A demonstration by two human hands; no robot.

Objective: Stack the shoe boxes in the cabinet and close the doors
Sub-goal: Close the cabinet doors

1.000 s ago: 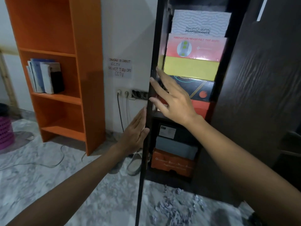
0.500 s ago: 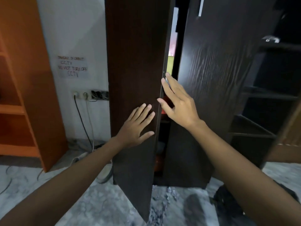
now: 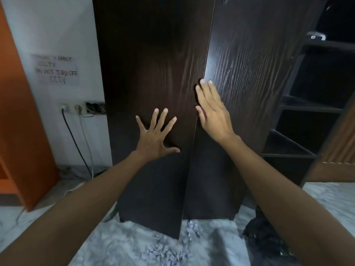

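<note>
The cabinet's left door [image 3: 149, 73] is taking the left hand [image 3: 155, 137], fingers spread wide and flat. The right hand [image 3: 213, 112] is lying straight-fingered against the right door [image 3: 249, 73] at the seam.

floor [image 3: 119, 244]: marble-patterned | cabinet [image 3: 153, 189] standing | paper scraps [image 3: 163, 252] strewn | cables [image 3: 76, 143]

We read one handwritten paper sign [image 3: 55, 69] taped to the white wall [image 3: 57, 25]: top line blurred, then "CCTV", "DO NOT TURN OFF CCTV".
</note>
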